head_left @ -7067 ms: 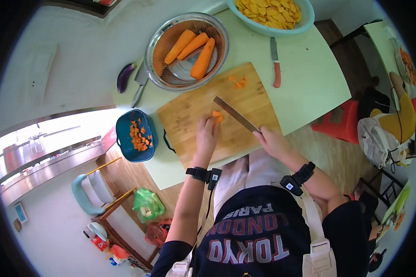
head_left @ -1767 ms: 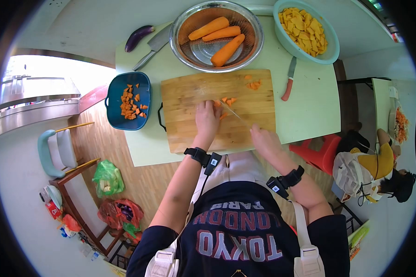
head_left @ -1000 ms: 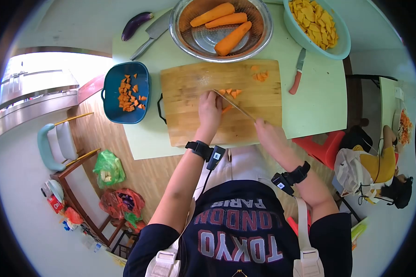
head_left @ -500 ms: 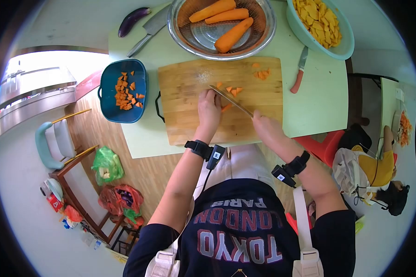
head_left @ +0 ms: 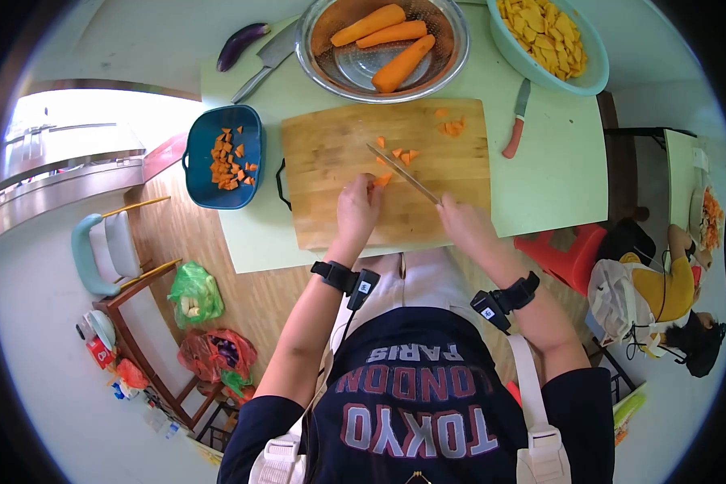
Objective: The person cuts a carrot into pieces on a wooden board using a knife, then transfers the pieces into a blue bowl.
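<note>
My right hand (head_left: 465,225) grips the handle of a kitchen knife (head_left: 403,173), whose blade slants over the middle of the wooden cutting board (head_left: 323,153). Just left of the blade, the closed fingers of my left hand (head_left: 357,208) hold a carrot piece (head_left: 383,179) against the board. Several cut carrot pieces (head_left: 406,156) lie on the far side of the blade. Another small group of carrot pieces (head_left: 452,127) rests near the board's far right corner.
Left of the board stands a blue container (head_left: 196,173) of carrot chunks. Beyond it are a cleaver (head_left: 277,50) and an eggplant (head_left: 240,45). A metal colander (head_left: 302,60) holds carrots. Back right are a bowl (head_left: 540,74) of yellow slices and a red-handled knife (head_left: 515,135). A seated person (head_left: 661,290) is at right.
My left hand has drawn back slightly from the blade, and the carrot piece at its fingertips now shows. The knife stays in nearly the same place on the board.
</note>
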{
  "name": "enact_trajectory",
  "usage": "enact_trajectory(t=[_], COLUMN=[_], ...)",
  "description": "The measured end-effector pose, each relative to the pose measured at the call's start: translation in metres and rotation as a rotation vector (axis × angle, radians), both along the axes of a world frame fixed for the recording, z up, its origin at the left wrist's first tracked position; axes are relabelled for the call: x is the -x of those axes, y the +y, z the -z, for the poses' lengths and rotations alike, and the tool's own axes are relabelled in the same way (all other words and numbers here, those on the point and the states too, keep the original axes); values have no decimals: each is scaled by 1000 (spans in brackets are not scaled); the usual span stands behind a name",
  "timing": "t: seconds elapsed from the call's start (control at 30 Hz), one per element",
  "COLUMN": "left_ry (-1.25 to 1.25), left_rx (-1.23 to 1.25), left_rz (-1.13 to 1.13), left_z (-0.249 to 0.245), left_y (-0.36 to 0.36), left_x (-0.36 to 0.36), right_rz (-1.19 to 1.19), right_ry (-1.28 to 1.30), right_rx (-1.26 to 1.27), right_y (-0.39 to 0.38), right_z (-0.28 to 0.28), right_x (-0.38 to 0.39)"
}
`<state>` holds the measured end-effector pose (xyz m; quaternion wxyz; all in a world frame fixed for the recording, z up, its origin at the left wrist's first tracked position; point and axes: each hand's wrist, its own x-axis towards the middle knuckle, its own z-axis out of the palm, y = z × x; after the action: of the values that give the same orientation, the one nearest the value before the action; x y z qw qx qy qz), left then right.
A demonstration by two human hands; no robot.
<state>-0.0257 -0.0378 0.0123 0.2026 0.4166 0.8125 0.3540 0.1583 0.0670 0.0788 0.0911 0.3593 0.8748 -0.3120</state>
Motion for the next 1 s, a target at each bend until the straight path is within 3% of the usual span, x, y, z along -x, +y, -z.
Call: enact_trajectory(t=[0.1, 0.3, 0.43, 0.5, 0.6, 0.7, 1.0], left_ry=[88, 280, 288, 495, 281, 93, 117], left_rx=[129, -34, 71, 48, -103, -71, -117], left_rz=[32, -9, 55, -5, -1, 6, -54], left_z=[0, -11, 0, -11, -22, -3, 5], left_y=[1, -3, -22, -29, -21, -6, -7], left_x=[7, -1, 3, 5, 2, -4, -9], right_rz=[-16, -56, -112, -131, -167, -191, -257], right_ry=[19, 10, -90, -91, -95, -92, -213], right_rx=[-32, -97, -100, -134, -164, -168, -72], right_y=[-5, -18, -23, -25, -24, -19, -16], right_z=[-6, -10, -15, -18, -22, -19, -37], right_x=[-3, -16, -16, -15, -13, -13, 10])
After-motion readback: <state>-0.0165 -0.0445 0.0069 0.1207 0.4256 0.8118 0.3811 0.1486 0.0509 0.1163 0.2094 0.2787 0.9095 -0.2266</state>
